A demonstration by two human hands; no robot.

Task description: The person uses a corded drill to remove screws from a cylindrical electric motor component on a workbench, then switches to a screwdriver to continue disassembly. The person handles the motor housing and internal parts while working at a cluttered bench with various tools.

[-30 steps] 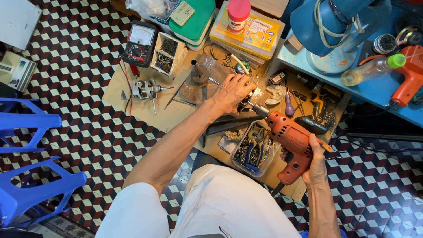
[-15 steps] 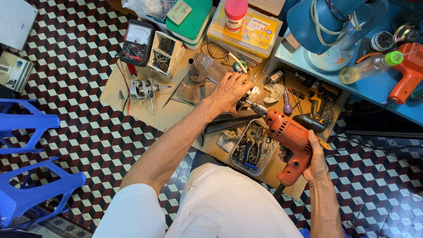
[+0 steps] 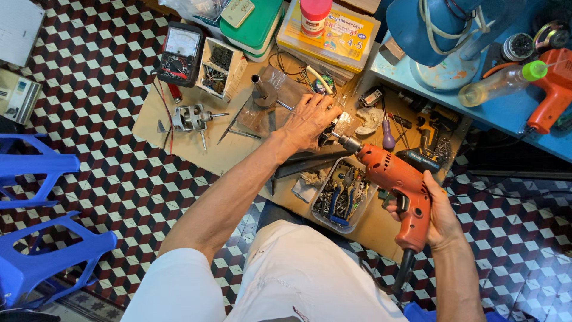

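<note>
The right hand (image 3: 438, 217) is wrapped firmly round the grip of the orange electric drill (image 3: 398, 185), down at four o'clock, with the chuck aimed up toward eleven o'clock so its tip meets the small metal part (image 3: 329, 128) at the middle of the cardboard sheet (image 3: 179, 149). The left hand (image 3: 307, 122) lies clamped over that part, pinning it, it seems, so the bit can bite squarely. A clear tray of pliers (image 3: 339, 197) sits just below the drill's nose, close for reaching. At ten o'clock lie a small motor (image 3: 190, 117) and a black multimeter (image 3: 179, 56). What the part really is stays hidden under the fingers, and the drill's cord runs off behind the leg.
</note>
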